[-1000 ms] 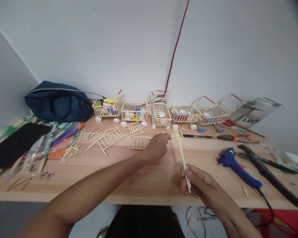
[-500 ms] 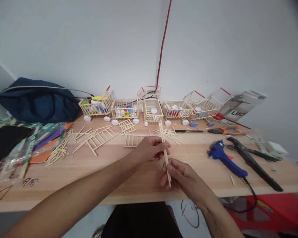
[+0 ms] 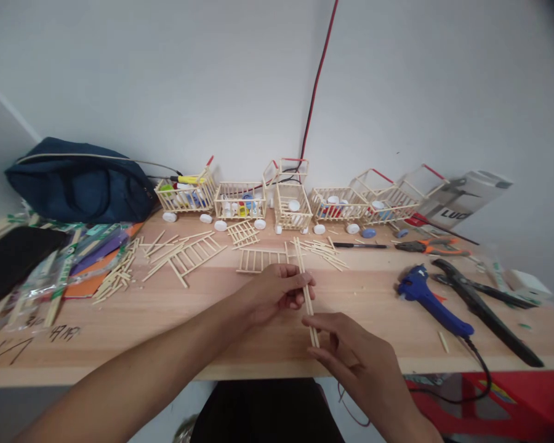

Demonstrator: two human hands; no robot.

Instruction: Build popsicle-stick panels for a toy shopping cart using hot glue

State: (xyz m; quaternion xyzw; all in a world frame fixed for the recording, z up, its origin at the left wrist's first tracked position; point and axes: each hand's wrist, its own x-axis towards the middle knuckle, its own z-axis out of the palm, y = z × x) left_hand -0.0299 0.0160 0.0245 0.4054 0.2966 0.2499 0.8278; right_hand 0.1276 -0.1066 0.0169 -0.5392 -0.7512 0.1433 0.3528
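Two or so thin wooden sticks [image 3: 306, 295], lying side by side, slant up and away from me over the front of the table. My left hand [image 3: 281, 288] is closed around their middle, with the thumb on top. At their near end is my right hand [image 3: 360, 354], its thumb and index finger spread apart. The index fingertip touches or nearly touches the sticks' side, and the thumb tip is just below their end. Behind my left hand lies a ladder-like stick frame [image 3: 258, 261], partly hidden by it. Loose short sticks [image 3: 325, 251] are scattered just beyond.
Several miniature stick shopping carts [image 3: 293, 212] stand along the wall. More stick frames [image 3: 194, 253] and a stick pile [image 3: 117, 277] lie left. A blue glue gun [image 3: 436, 303], black-handled tool [image 3: 489, 314] and orange pliers [image 3: 431, 246] lie right. A blue bag [image 3: 80, 184] sits back left.
My right hand has loosened from the sticks, and its thumb and index finger have spread at their lower end. My left hand still holds them. The view has shifted slightly.
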